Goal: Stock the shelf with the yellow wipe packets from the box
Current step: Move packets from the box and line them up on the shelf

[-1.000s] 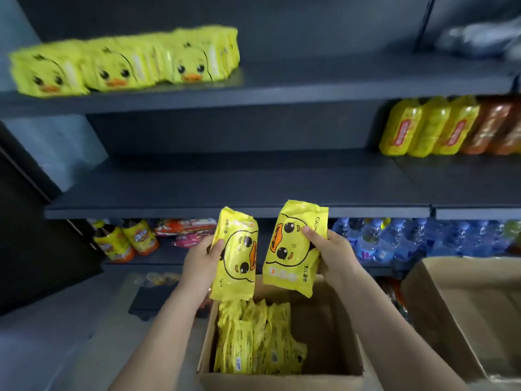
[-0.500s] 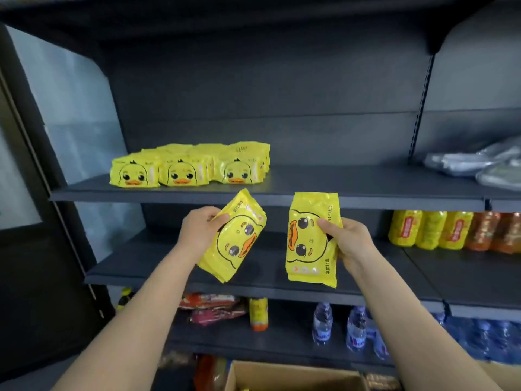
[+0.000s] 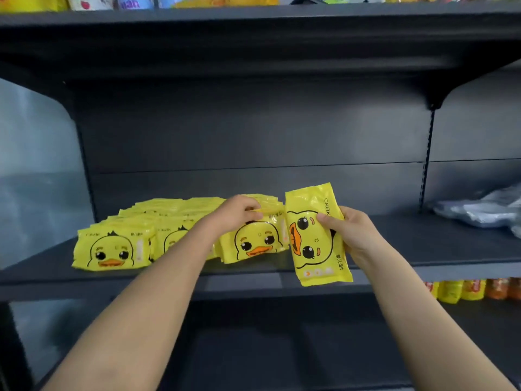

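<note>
Several yellow duck-face wipe packets (image 3: 112, 246) stand in rows on the dark shelf (image 3: 423, 249). My left hand (image 3: 236, 213) grips the top edge of a yellow packet (image 3: 255, 242) that stands on the shelf at the right end of the rows, duck face upright. My right hand (image 3: 352, 232) holds another yellow packet (image 3: 313, 235) on end in front of the shelf, just right of the rows, with its duck face turned sideways. The box is out of view.
Grey plastic-wrapped goods (image 3: 485, 210) lie at the shelf's right end. Bare shelf surface runs between them and the packets. Yellow and orange bottles (image 3: 473, 290) sit on the lower shelf at right. The shelf above (image 3: 253, 21) carries colourful packages.
Both hands rose from the box to the shelf with a packet each. My left hand turned its packet upright and set it against the rows. The view tilted up, losing the box.
</note>
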Motion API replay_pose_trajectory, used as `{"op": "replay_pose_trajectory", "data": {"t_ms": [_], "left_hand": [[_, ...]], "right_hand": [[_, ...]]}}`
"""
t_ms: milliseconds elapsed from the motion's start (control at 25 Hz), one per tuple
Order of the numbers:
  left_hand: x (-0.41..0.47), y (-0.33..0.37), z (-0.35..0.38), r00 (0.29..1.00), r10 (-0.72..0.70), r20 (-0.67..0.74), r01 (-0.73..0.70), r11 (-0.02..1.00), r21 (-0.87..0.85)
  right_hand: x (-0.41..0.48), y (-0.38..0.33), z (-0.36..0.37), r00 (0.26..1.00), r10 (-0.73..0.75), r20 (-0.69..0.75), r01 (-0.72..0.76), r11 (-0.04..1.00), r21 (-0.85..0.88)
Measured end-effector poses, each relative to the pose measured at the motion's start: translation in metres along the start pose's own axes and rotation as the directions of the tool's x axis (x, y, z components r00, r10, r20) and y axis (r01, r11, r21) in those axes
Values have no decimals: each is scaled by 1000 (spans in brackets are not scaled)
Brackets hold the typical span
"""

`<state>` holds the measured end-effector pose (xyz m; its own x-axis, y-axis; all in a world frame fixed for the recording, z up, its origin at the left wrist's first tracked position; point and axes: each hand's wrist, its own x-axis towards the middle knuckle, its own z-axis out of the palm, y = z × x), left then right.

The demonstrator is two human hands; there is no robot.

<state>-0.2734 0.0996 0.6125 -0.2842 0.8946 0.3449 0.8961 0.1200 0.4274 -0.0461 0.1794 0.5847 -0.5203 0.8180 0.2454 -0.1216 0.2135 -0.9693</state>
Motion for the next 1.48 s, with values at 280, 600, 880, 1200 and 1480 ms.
{"op": "replay_pose_trajectory", "data": {"t_ms": [280,600,880,1200,1480], "left_hand": [[43,-51,44,999,46,19,-50,943,328],[29,-49,28,980,187,-74,-138,895,425],[-11,-91,-8,977,-26,-210,118,892,436],[-42,-96,5,981,-4,-196,95,886,454],[-36,-79,19,977,199,69,-201,778,595]], "right_hand": [[36,22,25,997,63,-53,-65,997,-42],[54,6,36,996,-50,68,65,968,-243],[93,2,128,804,-7,594,565,317,-761],[96,26,133,786,-231,573,588,-7,-809],[62,50,87,829,-220,515,525,-14,-851]]}}
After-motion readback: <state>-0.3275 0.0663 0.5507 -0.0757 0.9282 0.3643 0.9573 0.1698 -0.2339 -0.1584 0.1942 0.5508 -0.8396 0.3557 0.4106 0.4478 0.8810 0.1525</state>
